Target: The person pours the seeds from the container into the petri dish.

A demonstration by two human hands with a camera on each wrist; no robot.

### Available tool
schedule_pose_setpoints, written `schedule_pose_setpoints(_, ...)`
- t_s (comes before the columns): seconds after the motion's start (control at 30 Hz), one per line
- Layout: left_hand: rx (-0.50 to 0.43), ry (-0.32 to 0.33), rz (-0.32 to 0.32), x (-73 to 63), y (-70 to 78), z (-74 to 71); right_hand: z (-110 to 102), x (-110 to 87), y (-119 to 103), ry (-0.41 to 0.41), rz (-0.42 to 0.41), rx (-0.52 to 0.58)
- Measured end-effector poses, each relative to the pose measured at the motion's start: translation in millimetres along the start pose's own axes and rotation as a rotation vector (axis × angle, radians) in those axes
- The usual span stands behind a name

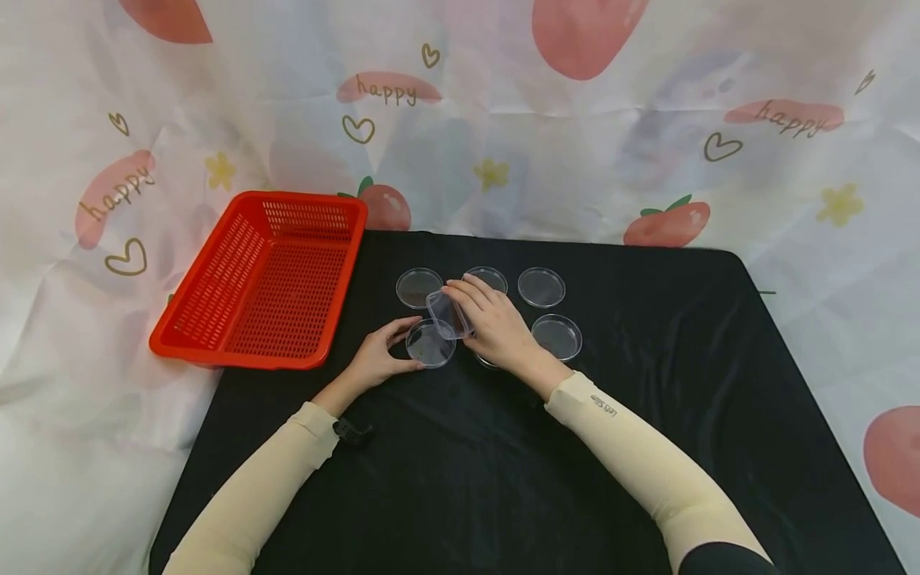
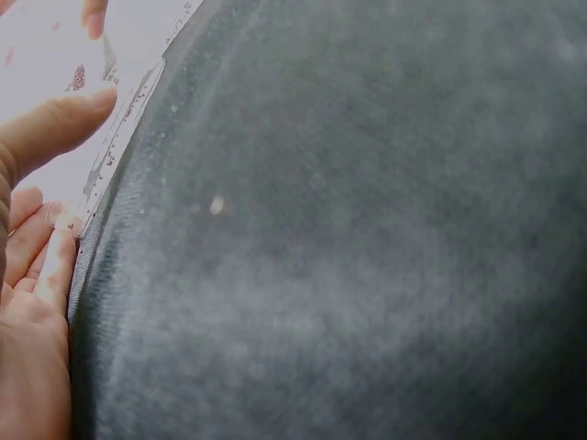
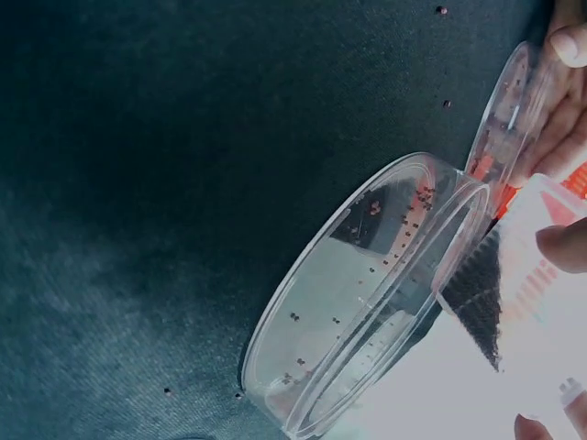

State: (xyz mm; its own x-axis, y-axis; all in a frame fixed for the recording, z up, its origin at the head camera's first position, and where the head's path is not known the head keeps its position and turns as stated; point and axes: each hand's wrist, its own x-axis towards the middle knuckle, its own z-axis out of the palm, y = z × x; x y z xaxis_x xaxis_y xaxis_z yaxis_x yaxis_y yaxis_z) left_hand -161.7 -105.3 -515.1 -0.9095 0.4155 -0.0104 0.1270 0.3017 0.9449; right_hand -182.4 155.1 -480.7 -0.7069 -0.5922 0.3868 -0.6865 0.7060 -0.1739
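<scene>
My left hand [image 1: 375, 353] grips a clear round petri dish [image 1: 427, 346] on the black cloth, thumb and fingers at opposite sides. Just above that dish, my right hand [image 1: 497, 326] holds a small clear plastic box [image 1: 444, 313], tilted. In the right wrist view the box [image 3: 527, 275] shows a dark patch, its nature unclear. A nearer petri dish [image 3: 303, 321] there carries scattered small dark grains. The left hand's dish [image 3: 500, 128] lies beyond it. In the left wrist view, parts of a hand [image 2: 41, 339] appear at the left edge; the dish is not clear there.
More petri dishes stand around: back left [image 1: 419, 287], back middle behind the right hand [image 1: 489, 275], back right [image 1: 541, 287], front right [image 1: 557, 337]. One under the right hand is mostly hidden. A red plastic basket [image 1: 331, 319] stands left. Loose grains [image 3: 447, 104] dot the cloth.
</scene>
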Motion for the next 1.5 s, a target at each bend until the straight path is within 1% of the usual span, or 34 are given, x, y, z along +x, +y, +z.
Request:
schedule_pose_setpoints(0.27, -0.021, -0.015, 0.008, 2.6, -1.0, -2.7, -3, 5.7, -1, -0.014, -0.023, -0.052)
schedule_pose_setpoints(0.47, -0.02, -0.008, -0.005, 2.6, -2.7, -2.0, -5, 8.4, -5, -0.013, -0.06, -0.08)
schedule_pose_setpoints(0.8, -0.011, -0.003, -0.012, 2.6, -3.5, -1.1, -3, 10.2, -7, -0.019, -0.087, -0.098)
schedule_pose_setpoints(1.13, -0.01, -0.012, 0.011, 1.9, -4.5, -2.9, -3, 13.7, -11, -0.011, -0.147, -0.116)
schedule_pose_setpoints(1.5, -0.008, -0.021, 0.014, 1.8, -3.2, -4.6, -2, 15.5, -12, -0.01, -0.155, -0.113)
